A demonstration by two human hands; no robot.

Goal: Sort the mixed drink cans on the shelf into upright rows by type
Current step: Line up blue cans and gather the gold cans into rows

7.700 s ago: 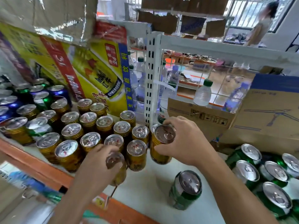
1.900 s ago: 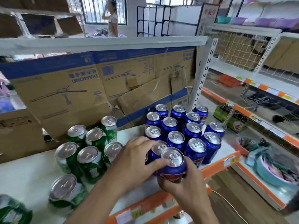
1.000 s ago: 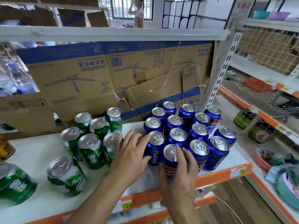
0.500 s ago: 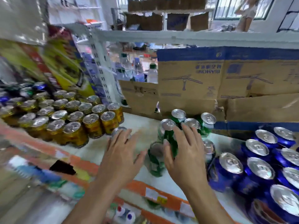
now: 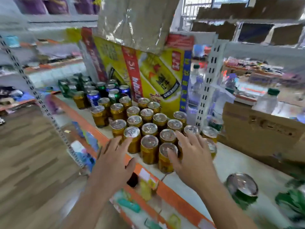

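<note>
**Gold cans (image 5: 149, 151) in upright rows**

Packed close together on the shelf (image 5: 234, 164), silver tops up, near the orange front edge. Farther back at left, a mixed cluster with blue cans (image 5: 93, 97) and green cans (image 5: 115, 96). At right, well apart, a single green can (image 5: 241, 189), blurred.

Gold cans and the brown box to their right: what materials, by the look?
Gold cans: likely metal, with glossy gold walls and reflective silver lids. Brown box: probably cardboard, with matte brown faces and printed handling marks; motion blur hides any corrugated edge.
</note>
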